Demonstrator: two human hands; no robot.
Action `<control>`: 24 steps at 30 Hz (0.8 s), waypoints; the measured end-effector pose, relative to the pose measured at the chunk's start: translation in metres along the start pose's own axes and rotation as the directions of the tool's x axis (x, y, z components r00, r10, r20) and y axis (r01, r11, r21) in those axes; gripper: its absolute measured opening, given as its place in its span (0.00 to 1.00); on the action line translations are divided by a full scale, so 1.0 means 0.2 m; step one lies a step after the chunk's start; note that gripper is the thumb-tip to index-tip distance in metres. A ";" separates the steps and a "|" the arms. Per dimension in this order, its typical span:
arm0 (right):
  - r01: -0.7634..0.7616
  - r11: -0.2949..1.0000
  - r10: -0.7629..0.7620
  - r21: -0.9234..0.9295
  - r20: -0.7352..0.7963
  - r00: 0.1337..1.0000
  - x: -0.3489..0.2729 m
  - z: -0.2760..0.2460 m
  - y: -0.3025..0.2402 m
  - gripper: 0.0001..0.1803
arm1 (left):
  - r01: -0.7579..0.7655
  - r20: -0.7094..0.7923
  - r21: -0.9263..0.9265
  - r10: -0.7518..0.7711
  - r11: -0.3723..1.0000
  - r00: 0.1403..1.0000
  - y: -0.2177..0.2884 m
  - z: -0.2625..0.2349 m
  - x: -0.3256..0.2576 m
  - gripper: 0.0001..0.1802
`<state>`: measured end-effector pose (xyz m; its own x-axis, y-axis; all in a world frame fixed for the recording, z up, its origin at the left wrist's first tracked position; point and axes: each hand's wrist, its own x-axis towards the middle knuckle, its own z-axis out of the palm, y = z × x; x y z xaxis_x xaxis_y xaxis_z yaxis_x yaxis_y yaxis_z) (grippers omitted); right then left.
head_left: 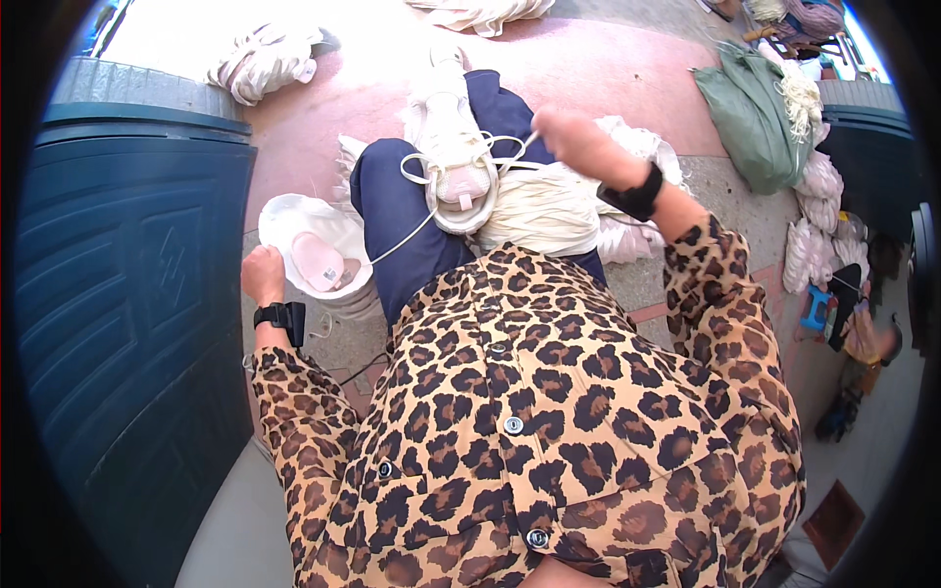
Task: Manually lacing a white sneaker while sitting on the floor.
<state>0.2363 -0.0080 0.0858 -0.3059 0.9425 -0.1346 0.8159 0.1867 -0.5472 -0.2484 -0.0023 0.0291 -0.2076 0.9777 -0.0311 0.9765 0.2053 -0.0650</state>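
A white sneaker (465, 188) rests between my thighs, its pale pink insole or tongue showing at the near opening. Loose white shoelace (412, 169) loops out on both sides of it. My right hand (578, 145), closed and a little blurred, pulls one lace end up to the right. On the left, my left hand (263, 274) is a fist beside a white bucket (279, 208). The other lace stretches from the shoe toward this fist, faint against the bucket. Beside the sneaker, a thick bundle of cream laces (544, 211) lies over my right thigh.
Pink insole-shaped pieces (319, 260) lie in the bucket. White bundles (263, 64) sit on the pink floor ahead. A green sack (750, 118) and more bundles (809, 255) stand at the right. Dark blue door panels (127, 245) rise at the left. A person's hand (867, 338) shows far right.
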 end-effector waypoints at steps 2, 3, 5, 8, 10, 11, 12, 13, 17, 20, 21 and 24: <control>-0.058 0.718 0.244 0.694 -0.173 0.954 0.00 -0.26 -0.11 0.07 | 0.049 -0.047 -0.091 -0.053 0.995 0.997 -0.14 -0.02 -0.03 0.16; 0.105 0.819 0.122 0.564 -0.350 0.929 -0.01 -0.44 -0.11 0.07 | 0.051 -0.098 -0.195 -0.071 0.979 0.993 -0.21 -0.04 -0.02 0.16; 0.475 0.454 0.158 0.754 -0.592 0.790 -0.03 -0.68 -0.02 0.10 | 0.138 -0.063 -0.337 -0.168 0.931 0.984 -0.28 -0.07 0.02 0.15; 0.549 -0.158 0.255 0.821 -0.503 0.826 -0.16 -0.76 0.08 0.10 | 0.085 -0.020 -0.782 -0.162 0.618 0.987 0.03 -0.35 0.12 0.11; 0.453 -0.150 0.202 0.879 -0.421 0.884 -0.12 -0.67 0.00 0.17 | -0.012 -0.077 -0.835 -0.095 0.549 0.992 0.26 -0.64 0.14 0.11; 0.338 -0.193 0.038 0.921 -0.337 0.941 -0.06 -0.53 -0.01 0.20 | -0.077 -0.133 -0.830 -0.061 0.552 0.989 0.32 -0.73 0.14 0.11; 0.203 -0.126 0.036 0.971 -0.200 0.979 0.01 -0.37 -0.11 0.25 | -0.109 -0.139 -0.823 -0.012 0.557 0.990 0.42 -0.83 0.12 0.11; 0.056 0.258 0.101 0.965 -0.085 0.991 0.05 -0.25 -0.31 0.25 | -0.147 -0.142 -0.821 0.052 0.552 0.988 0.53 -0.90 0.11 0.12; 0.336 0.853 -0.271 0.399 -0.211 0.939 0.22 0.14 -0.86 0.21 | -0.497 -0.270 -0.604 0.427 0.623 0.863 0.90 -1.09 0.01 0.15; 0.184 0.632 -0.110 0.752 -0.147 0.983 0.27 0.19 -0.89 0.13 | -0.402 -0.155 -0.782 0.476 0.477 0.866 0.86 -0.97 0.04 0.15; 0.141 0.593 -0.063 0.793 -0.129 0.990 0.26 0.19 -0.84 0.12 | -0.414 -0.163 -0.779 0.485 0.471 0.859 0.81 -0.87 0.06 0.15; 0.081 0.519 -0.016 0.851 -0.085 0.996 0.25 0.18 -0.74 0.10 | 0.091 0.115 -0.986 0.171 0.141 0.979 0.58 -0.45 0.12 0.12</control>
<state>0.0819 0.0022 0.1298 -0.2760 0.9596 -0.0552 -0.0186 -0.0627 -0.9979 -0.1344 0.0480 0.1109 -0.0431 0.9868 -0.1561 0.1750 0.1613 0.9713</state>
